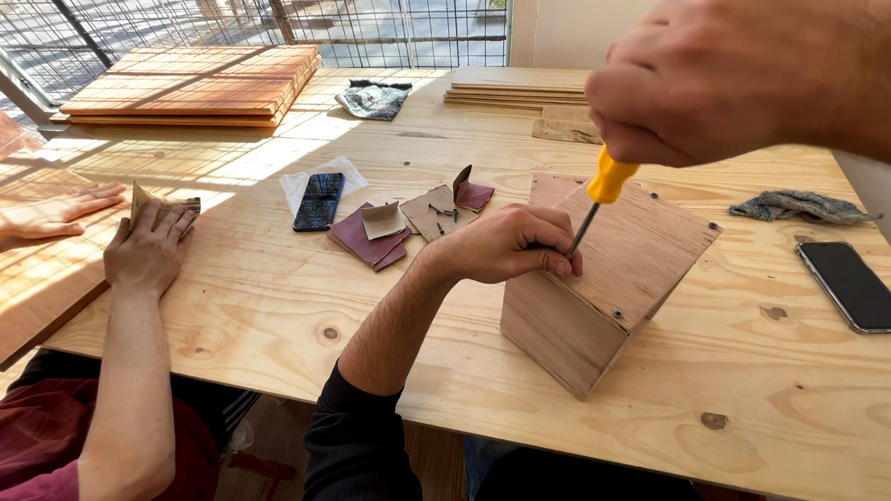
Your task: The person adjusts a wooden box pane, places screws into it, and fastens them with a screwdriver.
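Box (608,293) of plywood is sitting tilted on the table (773,407), right of centre in the frame. Left hand (510,243) is curling around its upper edge, fingers pinching at the screwdriver (595,196) tip. Right hand (733,63), upper right, is gripping the yellow handle in a closed fist. Whether the box is holding anything cannot be told. A black phone (856,285) is lying at far right. At left, another person's hand (148,248) is pressing sandpaper (163,205) onto a board (27,289).
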